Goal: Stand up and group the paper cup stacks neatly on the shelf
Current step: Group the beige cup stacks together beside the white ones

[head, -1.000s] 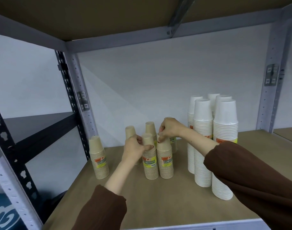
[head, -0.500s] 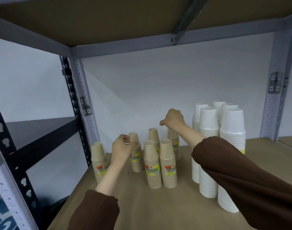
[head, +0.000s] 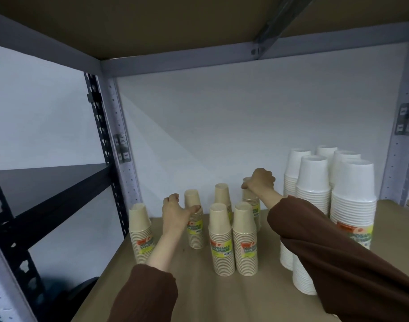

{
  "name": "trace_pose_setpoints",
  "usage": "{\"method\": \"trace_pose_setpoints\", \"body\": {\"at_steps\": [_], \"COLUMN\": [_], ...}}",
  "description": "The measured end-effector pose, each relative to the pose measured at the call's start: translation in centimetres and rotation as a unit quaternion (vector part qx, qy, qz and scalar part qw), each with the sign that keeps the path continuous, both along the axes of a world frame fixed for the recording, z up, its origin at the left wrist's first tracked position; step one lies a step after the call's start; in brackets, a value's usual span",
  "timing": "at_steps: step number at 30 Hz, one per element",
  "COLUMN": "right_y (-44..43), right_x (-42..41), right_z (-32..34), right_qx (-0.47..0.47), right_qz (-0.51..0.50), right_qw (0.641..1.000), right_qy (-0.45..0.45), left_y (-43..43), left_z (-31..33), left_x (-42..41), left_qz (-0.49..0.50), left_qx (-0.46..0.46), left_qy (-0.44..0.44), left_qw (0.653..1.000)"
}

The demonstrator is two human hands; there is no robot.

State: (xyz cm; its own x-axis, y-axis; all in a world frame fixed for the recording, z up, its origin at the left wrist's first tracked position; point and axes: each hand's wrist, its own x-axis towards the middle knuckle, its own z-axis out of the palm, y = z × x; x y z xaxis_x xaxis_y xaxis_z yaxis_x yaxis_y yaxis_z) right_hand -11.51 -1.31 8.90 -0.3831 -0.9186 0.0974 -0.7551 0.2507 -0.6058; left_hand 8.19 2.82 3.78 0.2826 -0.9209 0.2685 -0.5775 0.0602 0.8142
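All the paper cup stacks in sight stand upright, mouth down, on the brown shelf board (head: 198, 293). A cluster of tall white cup stacks (head: 312, 187) is packed closely together on the right. Six shorter tan stacks sit left of centre. As far as the view shows, the standing-up part looks done, and what is left is drawing the tan ones into a tidy group.

The front pair of tan stacks (head: 221, 240) stands side by side, seemingly touching. The middle back stack (head: 222, 196) rises just behind them. The left hand (head: 175, 212) grips the back-left tan stack (head: 195, 233) near its top, with the thumb curled across the front and the fingers round the far side. This stack stands a little apart from the front pair. The right hand (head: 260, 182) reaches over the front pair, its fingers curled down over the top of the back-right tan stack (head: 252, 205), which it holds by the uppermost cups.

The far-left tan stack (head: 140, 231) stands alone near the grey upright post (head: 122, 159), with neither hand on it. By my judgement the back row needs closing up against the front pair, and then this lone stack has to be brought in beside the rest
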Motion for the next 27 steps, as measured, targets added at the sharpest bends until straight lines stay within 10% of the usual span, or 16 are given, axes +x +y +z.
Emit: {"method": "trace_pose_setpoints", "body": {"at_steps": [27], "right_y": [1.8], "right_x": [2.2], "right_z": [2.6], "right_qx": [-0.199], "right_qz": [0.010], "right_qw": [0.970], "right_qy": [-0.141], "left_y": [1.2], "left_z": [2.2], "left_x": [-0.5], "left_qz": [0.055], "left_qx": [-0.124], "left_qy": [0.026], "left_qw": [0.990]}}
